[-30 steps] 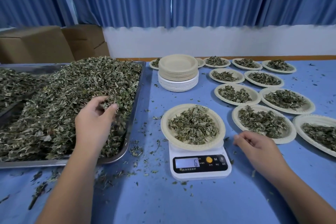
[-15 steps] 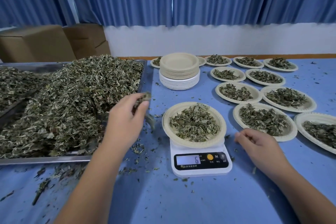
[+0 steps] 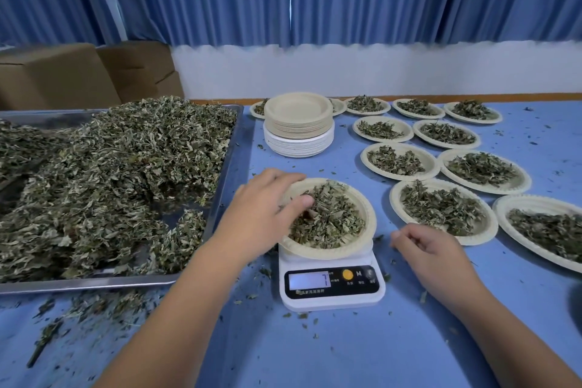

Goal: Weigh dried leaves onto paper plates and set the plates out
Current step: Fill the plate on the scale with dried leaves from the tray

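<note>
A paper plate heaped with dried leaves sits on a small white digital scale whose display reads 7. My left hand reaches over the plate's left rim, its fingertips down among the leaves on the plate. My right hand rests on the blue table just right of the scale, fingers loosely curled and holding nothing. A large metal tray on the left holds a big pile of loose dried leaves.
A stack of empty paper plates stands behind the scale. Several filled plates lie in rows at the right. Leaf scraps litter the blue table. Cardboard boxes stand behind the tray, under blue curtains.
My left hand took a pinch of leaves from the tray and carried it right to the plate on the scale. The display went from 6 to 7. My right hand barely moved.
</note>
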{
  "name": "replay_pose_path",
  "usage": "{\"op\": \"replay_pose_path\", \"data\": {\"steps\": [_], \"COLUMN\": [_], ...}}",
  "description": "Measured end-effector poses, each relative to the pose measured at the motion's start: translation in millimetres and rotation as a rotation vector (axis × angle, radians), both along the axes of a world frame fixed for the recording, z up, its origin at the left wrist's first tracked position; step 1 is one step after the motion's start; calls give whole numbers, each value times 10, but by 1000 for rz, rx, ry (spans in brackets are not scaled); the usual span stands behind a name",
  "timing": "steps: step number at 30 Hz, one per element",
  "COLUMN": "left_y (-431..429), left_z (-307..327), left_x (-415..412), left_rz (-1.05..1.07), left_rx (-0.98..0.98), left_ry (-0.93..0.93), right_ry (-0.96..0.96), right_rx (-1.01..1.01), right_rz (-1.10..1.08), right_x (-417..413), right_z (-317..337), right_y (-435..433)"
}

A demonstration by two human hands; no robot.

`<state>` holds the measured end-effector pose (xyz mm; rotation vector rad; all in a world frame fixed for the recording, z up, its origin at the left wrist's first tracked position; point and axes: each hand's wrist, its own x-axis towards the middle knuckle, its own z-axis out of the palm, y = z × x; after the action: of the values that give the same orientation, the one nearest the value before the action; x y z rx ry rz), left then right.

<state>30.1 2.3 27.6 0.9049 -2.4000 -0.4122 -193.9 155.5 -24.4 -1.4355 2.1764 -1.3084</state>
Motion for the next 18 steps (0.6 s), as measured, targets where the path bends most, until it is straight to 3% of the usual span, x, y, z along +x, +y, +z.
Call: {"op": "replay_pose_path", "data": {"steps": [4,9,18], "left_y": [-48,50,213], "left_z": [-57,-241,-328], "left_x": [334,570,492], "left_rz": [56,61,31], "left_rx": [14,-19,-163], "left_ry": [62,-250,-614], "right_ry": [-14,-24,-20], "right_rx": [-6,3,15], "right_rz": [7,7,-20], "right_x": [-9,-8,12], "right_z": [4,0,26], "right_y": [6,7,29]}}
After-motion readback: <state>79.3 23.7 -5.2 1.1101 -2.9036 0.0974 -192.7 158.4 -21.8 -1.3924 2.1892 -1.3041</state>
